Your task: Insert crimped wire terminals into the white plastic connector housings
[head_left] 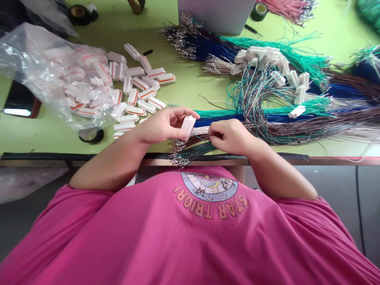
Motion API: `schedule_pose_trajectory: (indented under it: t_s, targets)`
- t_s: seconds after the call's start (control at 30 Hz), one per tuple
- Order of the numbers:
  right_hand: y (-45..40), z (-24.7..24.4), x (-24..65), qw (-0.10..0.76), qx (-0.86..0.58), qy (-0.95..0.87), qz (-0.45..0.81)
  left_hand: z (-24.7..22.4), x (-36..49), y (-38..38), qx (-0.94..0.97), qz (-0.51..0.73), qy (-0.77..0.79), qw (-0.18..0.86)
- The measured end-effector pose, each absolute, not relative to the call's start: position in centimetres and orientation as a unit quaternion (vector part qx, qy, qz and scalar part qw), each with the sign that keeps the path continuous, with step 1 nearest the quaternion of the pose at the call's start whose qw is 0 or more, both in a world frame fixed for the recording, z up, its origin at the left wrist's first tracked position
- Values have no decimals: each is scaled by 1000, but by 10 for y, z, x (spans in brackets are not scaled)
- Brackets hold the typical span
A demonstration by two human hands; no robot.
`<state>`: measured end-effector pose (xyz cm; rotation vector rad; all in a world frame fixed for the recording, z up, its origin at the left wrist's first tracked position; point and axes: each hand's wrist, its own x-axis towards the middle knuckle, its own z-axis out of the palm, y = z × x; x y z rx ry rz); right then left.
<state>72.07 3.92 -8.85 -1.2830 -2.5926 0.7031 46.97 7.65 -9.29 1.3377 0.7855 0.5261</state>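
Note:
A white plastic connector (pixel 188 124) is pinched between the thumb and fingers of my left hand (pixel 168 126). My right hand (pixel 230 136), just to the right, has its fingers closed on a thin dark wire (pixel 200 137) that runs toward the connector. Below both hands, bundled dark green wires (pixel 197 152) with metal tips lie at the table's front edge. White, blue and green wire bundles pass behind my hands. Loose white connectors (pixel 138 95), several with orange strips, are scattered to the upper left of my left hand.
A clear plastic bag (pixel 59 67) of connectors lies at left, near a phone (pixel 22 97) and a black tape roll (pixel 91 135). At right, wired connectors (pixel 264 57) rest on long bundles. A grey box (pixel 215 16) and another tape roll (pixel 259 11) stand behind.

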Motion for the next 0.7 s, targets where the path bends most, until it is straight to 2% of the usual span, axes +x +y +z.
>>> schedule_pose_trajectory:
  t_s: [0.13, 0.33, 0.4, 0.57, 0.7]
  targets:
    - [41, -76, 736, 41, -439, -855, 273, -92, 469, 76, 604, 224, 343, 683]
    - [48, -41, 768, 222, -528, -796, 197, -93, 468, 76, 596, 220, 325, 701]
    - [46, -35, 759, 230, -500, -808, 213, -96, 469, 77, 597, 215, 327, 700]
    - [44, -50, 711, 176, -316, -879, 312, -103, 472, 75, 579, 217, 341, 708]
    - [48, -75, 700, 245, -353, -838, 336, -103, 474, 73, 532, 221, 340, 744]
